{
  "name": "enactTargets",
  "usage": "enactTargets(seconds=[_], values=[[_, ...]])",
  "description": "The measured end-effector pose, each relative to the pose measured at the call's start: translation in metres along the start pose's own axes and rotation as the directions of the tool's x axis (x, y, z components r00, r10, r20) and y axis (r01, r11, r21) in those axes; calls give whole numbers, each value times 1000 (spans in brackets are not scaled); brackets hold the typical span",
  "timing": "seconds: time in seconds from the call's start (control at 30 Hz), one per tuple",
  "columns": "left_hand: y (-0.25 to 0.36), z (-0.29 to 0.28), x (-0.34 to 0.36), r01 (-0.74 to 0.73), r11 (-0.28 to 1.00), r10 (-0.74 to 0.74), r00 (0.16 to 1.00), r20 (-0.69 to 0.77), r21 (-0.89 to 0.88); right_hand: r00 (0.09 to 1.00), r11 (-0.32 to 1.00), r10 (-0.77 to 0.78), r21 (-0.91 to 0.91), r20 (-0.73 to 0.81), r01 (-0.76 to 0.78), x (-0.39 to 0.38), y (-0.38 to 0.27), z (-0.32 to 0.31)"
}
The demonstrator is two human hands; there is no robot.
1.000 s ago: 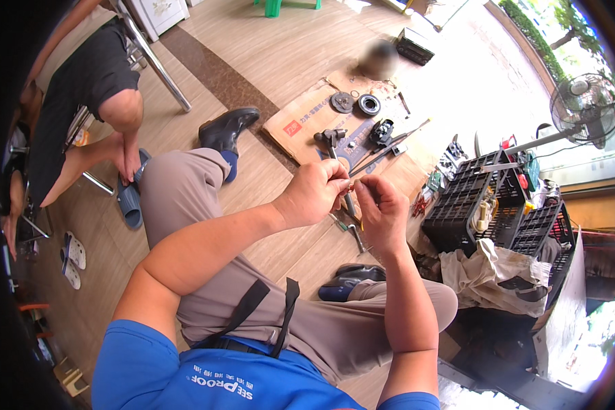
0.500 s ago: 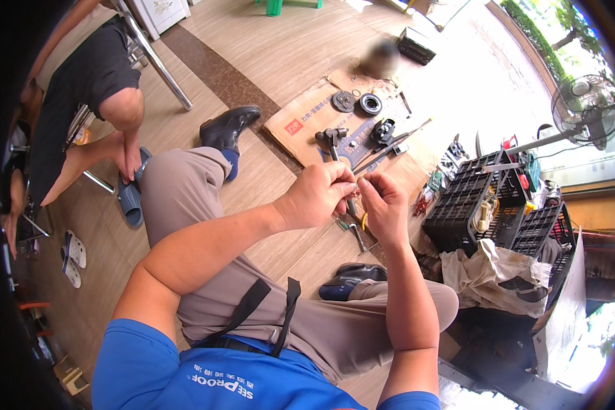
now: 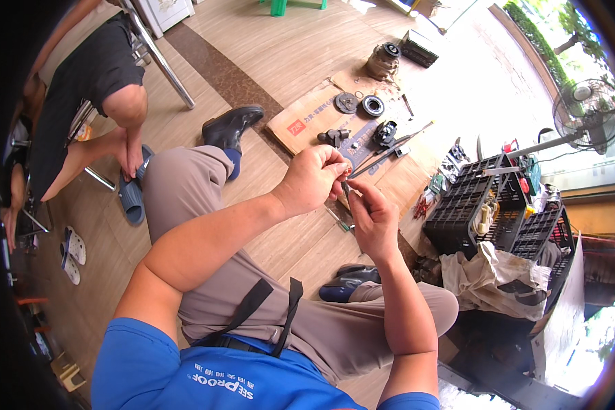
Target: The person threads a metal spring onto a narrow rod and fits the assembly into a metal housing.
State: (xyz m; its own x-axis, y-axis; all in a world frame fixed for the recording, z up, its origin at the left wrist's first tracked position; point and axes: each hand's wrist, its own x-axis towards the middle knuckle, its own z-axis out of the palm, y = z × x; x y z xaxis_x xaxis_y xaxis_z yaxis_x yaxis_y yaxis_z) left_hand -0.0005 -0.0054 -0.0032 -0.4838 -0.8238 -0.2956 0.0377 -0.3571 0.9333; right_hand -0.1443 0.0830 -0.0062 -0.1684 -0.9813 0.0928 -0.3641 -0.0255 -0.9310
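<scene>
Here the left hand (image 3: 312,179) is closed, its fingertips pinching a small part (image 3: 347,169) too tiny to identify, held up over the lap. The right hand (image 3: 371,216) grips a thin metal tool (image 3: 345,193), its tip touching that part. Beyond both hands, metal parts (image 3: 370,106) lie on flattened cardboard (image 3: 307,119) on the floor.

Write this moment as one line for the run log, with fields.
left hand: pinches small part | right hand: holds thin tool against it | below: cardboard sheet with metal parts | right: black crates
</scene>
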Motion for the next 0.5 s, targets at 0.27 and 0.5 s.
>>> enactTargets(seconds=[0.27, 0.5], values=[[-2, 5, -3, -72, 985, 71, 997, 14, 154, 1000, 995, 14, -97, -6, -15, 2, -13, -9], [-3, 11, -9, -178, 925, 145, 982, 122, 336, 993, 990, -65, -135, -95, 52, 12, -14, -19]])
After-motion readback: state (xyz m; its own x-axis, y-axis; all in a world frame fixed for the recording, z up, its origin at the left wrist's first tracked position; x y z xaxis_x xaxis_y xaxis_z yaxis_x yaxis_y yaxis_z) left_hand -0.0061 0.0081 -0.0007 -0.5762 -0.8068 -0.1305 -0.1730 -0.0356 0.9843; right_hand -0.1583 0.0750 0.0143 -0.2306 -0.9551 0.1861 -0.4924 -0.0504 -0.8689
